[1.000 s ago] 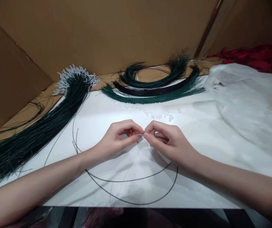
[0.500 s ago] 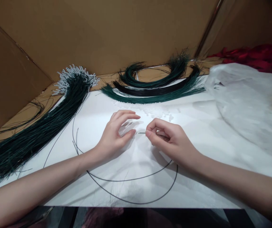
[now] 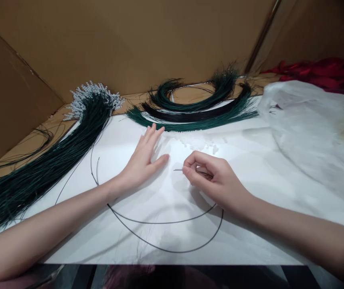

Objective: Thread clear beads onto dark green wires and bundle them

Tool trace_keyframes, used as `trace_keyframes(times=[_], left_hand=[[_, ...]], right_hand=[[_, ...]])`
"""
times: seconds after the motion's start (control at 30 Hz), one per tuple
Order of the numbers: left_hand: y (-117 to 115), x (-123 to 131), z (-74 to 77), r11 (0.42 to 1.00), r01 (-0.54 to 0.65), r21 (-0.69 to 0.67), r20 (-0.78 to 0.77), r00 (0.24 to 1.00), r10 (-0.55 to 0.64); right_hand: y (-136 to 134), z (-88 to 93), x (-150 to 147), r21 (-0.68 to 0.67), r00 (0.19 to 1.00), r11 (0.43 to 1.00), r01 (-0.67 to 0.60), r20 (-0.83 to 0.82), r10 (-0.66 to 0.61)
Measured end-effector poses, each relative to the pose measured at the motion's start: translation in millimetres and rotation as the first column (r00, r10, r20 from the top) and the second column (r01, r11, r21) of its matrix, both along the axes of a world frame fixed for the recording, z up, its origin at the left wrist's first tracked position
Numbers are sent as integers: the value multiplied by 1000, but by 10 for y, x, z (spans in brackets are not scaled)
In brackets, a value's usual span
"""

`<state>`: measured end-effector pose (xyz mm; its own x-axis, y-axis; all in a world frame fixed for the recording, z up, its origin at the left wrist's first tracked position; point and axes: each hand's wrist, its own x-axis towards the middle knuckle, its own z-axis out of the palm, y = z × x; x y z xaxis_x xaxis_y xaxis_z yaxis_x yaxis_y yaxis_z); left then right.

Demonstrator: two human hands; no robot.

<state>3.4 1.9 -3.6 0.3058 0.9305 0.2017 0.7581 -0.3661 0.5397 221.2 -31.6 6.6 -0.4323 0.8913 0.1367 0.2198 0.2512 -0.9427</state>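
Observation:
My right hand (image 3: 212, 174) pinches thin dark wires between thumb and forefinger, and their tips stick out to the left. Below that hand the wires (image 3: 172, 223) curve in wide loops over the white sheet and pass under my left forearm. My left hand (image 3: 144, 154) is open, fingers stretched forward and thumb apart, with nothing visible in it. Its fingertips are at the left end of a scatter of small white bead-like pieces (image 3: 190, 138). Whether they touch the pieces I cannot tell.
On the left lies a long bundle of dark green wires (image 3: 78, 140) with white beaded tips (image 3: 95, 100). Curved wire bundles (image 3: 196, 116) lie at the back. Clear plastic (image 3: 313, 128) covers the right, with red cloth-like material (image 3: 319, 72) behind. Cardboard walls (image 3: 160, 40) enclose the table.
My left hand has moved forward and slightly left, its fingers straightening toward the white pieces. The right hand keeps its pinch on the wires, almost in place.

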Motion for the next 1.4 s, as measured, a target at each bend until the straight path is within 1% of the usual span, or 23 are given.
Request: trace_keyframes(times=[0.13,0.3,0.43,0.53,0.7,0.83,1.07,1.2,1.27,1.37,1.4], left_hand=[[142,-75,-13,999,-44,-3,-81,996,44],[158,-87,-34,998,47,40,-75,996,-44],[148,-89,-17,991,76,114,-1,997,-76],[138,-83,0,987,81,136,69,993,-91],[104,-57,5,996,71,57,242,967,-83],[86,-48,10,996,75,54,286,954,-88],[90,-51,11,995,73,64,256,963,-87],[102,-61,10,994,88,64,206,973,-100],[104,-67,10,992,89,91,156,982,-102],[95,-73,13,982,70,173,82,993,-85],[88,-73,15,978,61,199,80,994,-79]], right_hand=[[1,-10,-3,-2,1000,1000,0,4,0],[6,-7,-13,-5,1000,1000,-2,9,2],[3,-2,-17,-15,1000,1000,-1,16,1],[4,-9,-12,-15,1000,1000,-1,12,1],[10,-11,-7,-14,1000,1000,-4,27,4],[8,-10,-14,10,999,1000,2,49,-3],[-3,-9,-23,52,997,999,12,79,-16],[-4,-12,-20,55,996,998,5,92,-10],[2,-17,-21,58,996,998,2,92,-8],[12,-18,-21,60,997,998,3,81,-8],[14,-17,-21,60,997,998,1,79,-6]])
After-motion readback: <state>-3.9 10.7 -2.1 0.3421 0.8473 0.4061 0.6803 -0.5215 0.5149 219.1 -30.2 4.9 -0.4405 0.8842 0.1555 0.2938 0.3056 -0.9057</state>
